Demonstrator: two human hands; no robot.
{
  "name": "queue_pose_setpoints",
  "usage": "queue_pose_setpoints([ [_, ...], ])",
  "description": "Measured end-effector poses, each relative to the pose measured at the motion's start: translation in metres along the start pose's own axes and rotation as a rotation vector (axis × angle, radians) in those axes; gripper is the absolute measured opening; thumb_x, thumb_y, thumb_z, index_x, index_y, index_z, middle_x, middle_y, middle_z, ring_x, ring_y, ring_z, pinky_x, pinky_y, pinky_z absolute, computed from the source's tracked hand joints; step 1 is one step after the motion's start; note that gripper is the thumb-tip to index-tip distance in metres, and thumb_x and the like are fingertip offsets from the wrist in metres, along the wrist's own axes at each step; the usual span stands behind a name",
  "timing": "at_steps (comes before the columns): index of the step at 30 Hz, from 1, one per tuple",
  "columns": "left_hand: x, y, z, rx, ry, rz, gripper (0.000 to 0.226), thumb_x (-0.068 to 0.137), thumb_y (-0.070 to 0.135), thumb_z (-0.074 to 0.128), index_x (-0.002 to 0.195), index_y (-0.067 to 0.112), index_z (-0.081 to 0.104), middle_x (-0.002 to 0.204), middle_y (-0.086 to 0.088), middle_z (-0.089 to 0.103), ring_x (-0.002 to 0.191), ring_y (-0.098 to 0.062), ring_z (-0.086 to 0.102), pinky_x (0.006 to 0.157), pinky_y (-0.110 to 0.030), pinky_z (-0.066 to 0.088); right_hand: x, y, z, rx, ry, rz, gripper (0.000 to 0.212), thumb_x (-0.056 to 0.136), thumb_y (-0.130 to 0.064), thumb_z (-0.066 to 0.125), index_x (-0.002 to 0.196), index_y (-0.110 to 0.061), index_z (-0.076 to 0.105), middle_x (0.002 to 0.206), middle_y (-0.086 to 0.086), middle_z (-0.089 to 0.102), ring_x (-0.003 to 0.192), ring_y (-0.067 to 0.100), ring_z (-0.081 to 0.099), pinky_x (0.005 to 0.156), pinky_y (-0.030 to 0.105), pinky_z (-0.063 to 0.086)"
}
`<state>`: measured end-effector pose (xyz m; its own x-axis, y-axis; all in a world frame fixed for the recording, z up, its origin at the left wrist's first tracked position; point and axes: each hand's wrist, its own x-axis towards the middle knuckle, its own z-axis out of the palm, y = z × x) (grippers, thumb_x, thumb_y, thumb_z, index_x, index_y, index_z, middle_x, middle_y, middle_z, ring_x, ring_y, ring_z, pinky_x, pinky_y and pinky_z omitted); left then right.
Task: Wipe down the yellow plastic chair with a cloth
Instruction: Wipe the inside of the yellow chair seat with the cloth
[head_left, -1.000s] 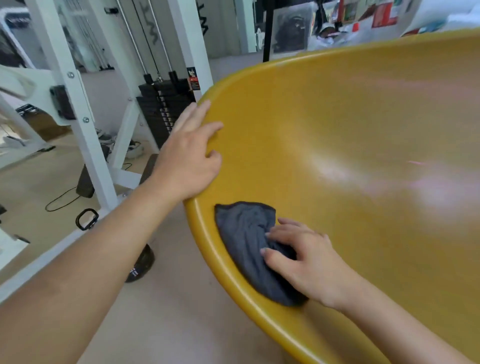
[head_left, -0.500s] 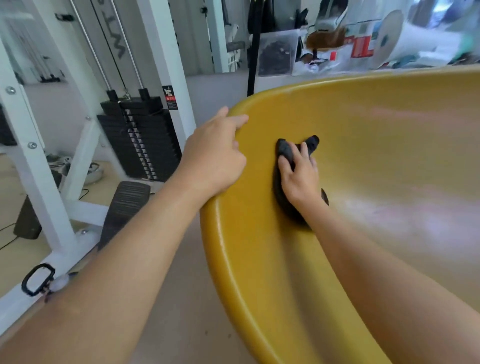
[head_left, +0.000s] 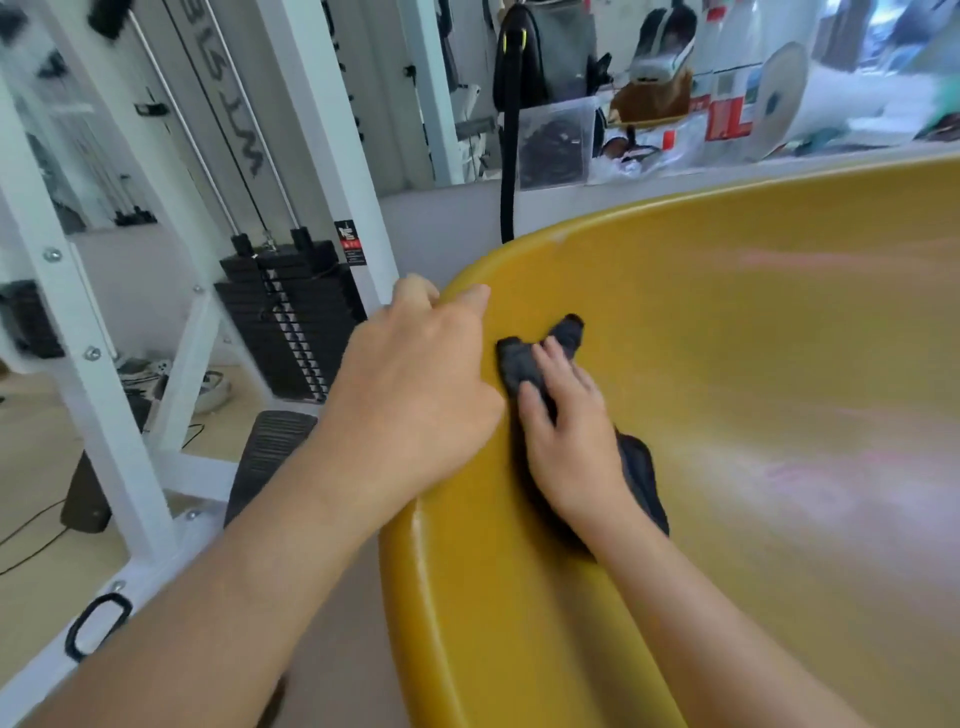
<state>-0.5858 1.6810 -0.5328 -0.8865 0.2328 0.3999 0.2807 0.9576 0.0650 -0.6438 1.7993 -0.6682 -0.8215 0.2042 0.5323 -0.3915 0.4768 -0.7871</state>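
Fingers of the right hand lie flat and slightly spread on a dark grey cloth, pressing it against the inner left wall of the yellow chair, just below the rim. The left hand holds that rim just beside the cloth, with the thumb inside and the fingers curled over the outer edge. On the far left stands a white weight machine with a black weight stack.
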Motion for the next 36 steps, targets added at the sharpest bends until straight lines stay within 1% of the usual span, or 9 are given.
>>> queue_pose_setpoints([
  [2, 0.035, 0.007, -0.001, 0.179, -0.057, 0.017, 0.047, 0.085, 0.016, 0.045, 0.131, 0.014, 0.038, 0.11, -0.012, 0.034, 0.102, -0.031, 0.042, 0.078, -0.036, 0.034, -0.053, -0.025, -0.011, 0.135, -0.217, -0.226, 0.048, 0.098, -0.038, 0.045, 0.145, -0.038, 0.035, 0.154, -0.027, 0.024, 0.145, 0.0, 0.014, 0.113, 0.015, 0.015],
  [6, 0.129, 0.044, 0.022, 0.132, -0.21, 0.031, 0.034, 0.094, 0.022, 0.039, 0.125, 0.007, 0.044, 0.125, -0.017, 0.045, 0.109, -0.035, 0.048, 0.08, -0.042, 0.041, -0.053, -0.019, -0.03, 0.106, -0.321, -0.342, 0.047, 0.094, -0.047, 0.048, 0.139, -0.038, 0.046, 0.147, -0.034, 0.032, 0.136, 0.004, 0.029, 0.109, 0.012, 0.023],
  [9, 0.156, 0.055, 0.044, 0.098, -0.126, -0.006, 0.036, 0.098, 0.034, 0.026, 0.096, 0.014, 0.056, 0.113, -0.011, 0.061, 0.09, -0.031, 0.052, 0.073, -0.036, 0.04, -0.011, -0.007, -0.011, 0.054, -0.156, -0.328, 0.046, 0.091, -0.043, 0.05, 0.133, -0.025, 0.057, 0.145, -0.018, 0.043, 0.124, 0.015, 0.041, 0.104, 0.006, 0.021],
  [13, 0.155, 0.05, 0.056, -0.003, 0.037, -0.119, 0.056, 0.097, 0.045, 0.018, 0.104, 0.016, 0.065, 0.11, -0.013, 0.066, 0.093, -0.034, 0.057, 0.073, -0.038, 0.036, 0.089, 0.033, -0.003, -0.044, 0.244, -0.231, 0.036, 0.087, -0.024, 0.06, 0.12, -0.009, 0.064, 0.132, 0.014, 0.053, 0.116, 0.034, 0.049, 0.104, 0.033, 0.035],
  [17, 0.156, 0.056, 0.057, -0.055, 0.124, -0.152, 0.057, 0.1, 0.043, 0.014, 0.092, 0.013, 0.062, 0.103, -0.016, 0.067, 0.086, -0.035, 0.056, 0.071, -0.036, 0.037, 0.16, 0.038, -0.028, 0.006, 0.633, 0.058, 0.033, 0.087, -0.017, 0.061, 0.119, -0.007, 0.066, 0.123, 0.021, 0.052, 0.108, 0.042, 0.048, 0.098, 0.023, 0.026],
  [24, 0.155, 0.047, 0.058, -0.106, 0.231, -0.214, 0.052, 0.096, 0.049, 0.021, 0.081, 0.02, 0.062, 0.089, -0.007, 0.065, 0.083, -0.033, 0.057, 0.067, -0.035, 0.038, 0.118, 0.034, -0.019, -0.251, 0.174, -0.486, 0.032, 0.089, -0.021, 0.056, 0.117, -0.01, 0.066, 0.12, 0.013, 0.056, 0.106, 0.035, 0.048, 0.089, 0.04, 0.042],
  [28, 0.153, 0.053, 0.07, 0.098, 0.223, -0.107, 0.041, 0.096, 0.046, 0.026, 0.11, 0.027, 0.06, 0.095, -0.007, 0.065, 0.08, -0.032, 0.055, 0.062, -0.033, 0.036, 0.135, 0.068, -0.045, -0.22, 0.506, 0.045, 0.045, 0.087, -0.022, 0.054, 0.132, -0.015, 0.058, 0.128, 0.016, 0.051, 0.11, 0.041, 0.046, 0.095, 0.053, 0.042],
  [33, 0.14, 0.051, 0.097, 0.409, 0.193, -0.095, 0.058, 0.093, 0.05, 0.034, 0.145, 0.025, 0.029, 0.131, -0.014, 0.051, 0.116, -0.035, 0.047, 0.094, -0.043, 0.033, -0.021, 0.039, -0.015, -0.209, -0.297, -0.257, 0.055, 0.095, -0.047, 0.031, 0.148, -0.031, 0.031, 0.143, -0.007, 0.036, 0.123, 0.021, 0.036, 0.104, 0.04, 0.036],
  [36, 0.139, 0.056, 0.105, 0.456, 0.226, -0.067, 0.066, 0.091, 0.051, 0.039, 0.148, 0.021, 0.022, 0.135, -0.016, 0.046, 0.118, -0.036, 0.042, 0.099, -0.043, 0.029, -0.061, 0.095, -0.085, -0.423, -0.432, -0.423, 0.051, 0.096, -0.055, 0.033, 0.146, -0.046, 0.027, 0.145, -0.019, 0.038, 0.125, 0.012, 0.043, 0.097, 0.037, 0.042],
])
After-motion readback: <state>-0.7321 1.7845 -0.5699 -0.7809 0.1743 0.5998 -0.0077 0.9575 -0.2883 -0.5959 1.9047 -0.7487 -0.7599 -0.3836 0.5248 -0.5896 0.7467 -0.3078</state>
